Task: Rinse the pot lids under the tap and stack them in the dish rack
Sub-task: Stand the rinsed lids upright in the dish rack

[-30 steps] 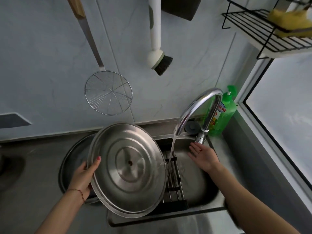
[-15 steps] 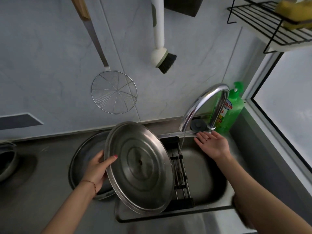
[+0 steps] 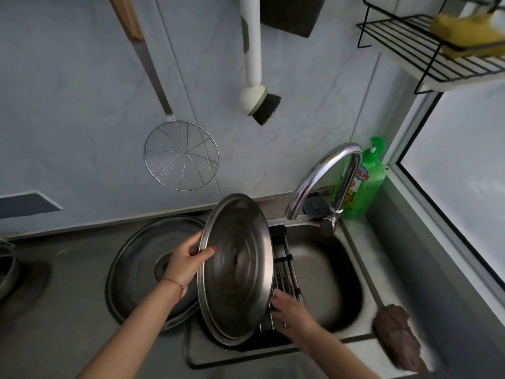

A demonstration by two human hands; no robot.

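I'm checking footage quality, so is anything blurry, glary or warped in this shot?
Head view: the right hand and brown cloth are motion-smeared; the window is washed out; bright glare streaks the tap; wide-angle bending curves the wall lines; the held pot lid stays sharp.

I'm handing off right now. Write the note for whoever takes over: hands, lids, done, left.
Left hand: grips the left rim of the tilted lid, held on edge over the rack at the sink's left side.
Right hand: open, at the lid's lower right edge over the rack; contact unclear.
Second lid: flat on the counter, left of the sink.
Tap: no water visible.
Done: cannot tell whether the held lid is rinsed.
Left: seat the held lid in the rack, then rinse and rack the second lid.
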